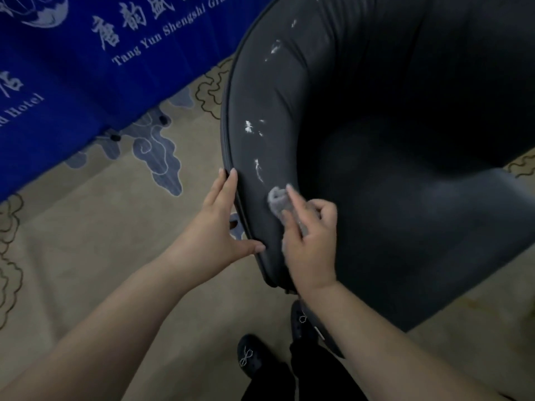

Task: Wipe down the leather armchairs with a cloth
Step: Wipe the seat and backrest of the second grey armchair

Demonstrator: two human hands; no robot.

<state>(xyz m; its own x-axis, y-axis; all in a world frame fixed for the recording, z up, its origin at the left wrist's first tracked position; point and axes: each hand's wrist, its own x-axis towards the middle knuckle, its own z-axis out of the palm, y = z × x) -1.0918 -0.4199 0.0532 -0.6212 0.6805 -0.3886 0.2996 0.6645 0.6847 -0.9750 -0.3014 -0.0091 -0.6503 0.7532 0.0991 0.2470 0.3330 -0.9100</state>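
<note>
Both hands are set on the near arm of a dark leather armchair, a little apart from each other. By the left hand the outer edge of the curved arm is gripped: the fingers are laid along the piped rim and the thumb is hooked over onto the top of the padding. By the right hand a small grey cloth is held bunched under the curled fingers and pressed against the upper surface of the arm, with the forefinger stretched out along the cloth. White smears are seen on the leather just beyond the cloth, and more of them are scattered further up the curve of the armrest toward the backrest. The seat is shown in shadow to the right of the hands. A patterned beige carpet with grey cloud motifs is spread under the chair, and a blue table skirt printed with white lettering is hung at the upper left. Two dark shoes with beaded bows are visible below, near the chair's front edge.
</note>
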